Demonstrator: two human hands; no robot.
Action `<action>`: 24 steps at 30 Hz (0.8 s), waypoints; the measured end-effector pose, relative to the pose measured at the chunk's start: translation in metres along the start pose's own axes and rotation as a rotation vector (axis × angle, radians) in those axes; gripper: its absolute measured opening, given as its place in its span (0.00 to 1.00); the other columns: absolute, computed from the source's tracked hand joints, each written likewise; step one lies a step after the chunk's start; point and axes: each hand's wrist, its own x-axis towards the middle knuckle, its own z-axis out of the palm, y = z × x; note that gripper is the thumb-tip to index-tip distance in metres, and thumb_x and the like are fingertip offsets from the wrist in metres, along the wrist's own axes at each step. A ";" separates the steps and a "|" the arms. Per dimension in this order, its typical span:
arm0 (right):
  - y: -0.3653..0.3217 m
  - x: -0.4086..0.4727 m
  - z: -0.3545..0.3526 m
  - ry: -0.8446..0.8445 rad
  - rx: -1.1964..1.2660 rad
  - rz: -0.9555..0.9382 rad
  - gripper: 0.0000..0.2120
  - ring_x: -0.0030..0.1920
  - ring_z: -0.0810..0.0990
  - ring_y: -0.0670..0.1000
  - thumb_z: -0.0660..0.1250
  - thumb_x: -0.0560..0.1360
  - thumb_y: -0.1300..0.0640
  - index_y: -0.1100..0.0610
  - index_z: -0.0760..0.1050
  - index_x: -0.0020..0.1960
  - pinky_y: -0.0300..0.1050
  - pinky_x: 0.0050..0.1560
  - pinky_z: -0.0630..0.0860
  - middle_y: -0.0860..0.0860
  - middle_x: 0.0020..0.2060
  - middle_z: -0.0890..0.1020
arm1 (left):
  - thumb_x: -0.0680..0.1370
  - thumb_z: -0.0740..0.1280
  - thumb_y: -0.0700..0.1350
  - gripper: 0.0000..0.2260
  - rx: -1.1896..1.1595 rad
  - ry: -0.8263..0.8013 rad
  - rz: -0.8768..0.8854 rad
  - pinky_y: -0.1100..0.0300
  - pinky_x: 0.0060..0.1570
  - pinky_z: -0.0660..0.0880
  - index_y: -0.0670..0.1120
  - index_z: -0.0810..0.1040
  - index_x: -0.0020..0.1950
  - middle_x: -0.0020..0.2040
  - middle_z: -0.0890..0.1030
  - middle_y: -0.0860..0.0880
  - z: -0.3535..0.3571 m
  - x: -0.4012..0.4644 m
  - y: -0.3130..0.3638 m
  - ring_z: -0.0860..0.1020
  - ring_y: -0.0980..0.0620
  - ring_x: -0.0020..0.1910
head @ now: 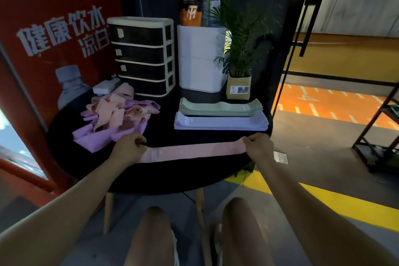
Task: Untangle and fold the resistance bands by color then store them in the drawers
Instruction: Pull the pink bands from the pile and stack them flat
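A pink resistance band [194,150] lies stretched flat across the near part of the round black table [183,177]. My left hand [129,147] grips its left end and my right hand [258,144] pinches its right end. A tangled heap of orange and purple bands [116,116] sits at the left of the table. Behind the pink band, a folded stack of green bands [220,107] lies beside a folded stack of pale lilac bands [220,123]. The drawer unit [142,56], black drawers in a cream frame, stands at the back with all drawers shut.
A white box [200,58] and a potted plant [238,67] stand behind the folded stacks. A white power strip [105,87] lies by the drawers. A red poster [54,39] is at the left, a black shelf frame [380,131] at the right.
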 end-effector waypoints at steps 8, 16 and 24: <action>0.005 0.010 -0.004 0.179 0.113 0.061 0.09 0.54 0.77 0.60 0.61 0.75 0.66 0.67 0.79 0.50 0.40 0.39 0.62 0.61 0.51 0.81 | 0.72 0.68 0.30 0.09 -0.206 0.153 0.040 0.73 0.41 0.67 0.33 0.78 0.51 0.47 0.79 0.43 0.010 0.013 0.022 0.75 0.48 0.47; 0.023 0.024 0.006 0.271 0.079 0.033 0.08 0.52 0.77 0.59 0.60 0.74 0.68 0.66 0.77 0.48 0.40 0.42 0.62 0.60 0.49 0.81 | 0.71 0.69 0.30 0.07 -0.221 0.214 0.092 0.74 0.36 0.68 0.34 0.78 0.48 0.43 0.77 0.45 0.046 0.031 0.032 0.74 0.49 0.43; 0.026 0.019 0.015 0.257 -0.123 -0.192 0.13 0.58 0.68 0.62 0.63 0.73 0.67 0.63 0.76 0.57 0.48 0.55 0.63 0.61 0.55 0.74 | 0.72 0.71 0.39 0.06 0.027 0.017 0.392 0.59 0.48 0.72 0.48 0.79 0.46 0.47 0.76 0.51 0.042 0.018 0.017 0.76 0.53 0.46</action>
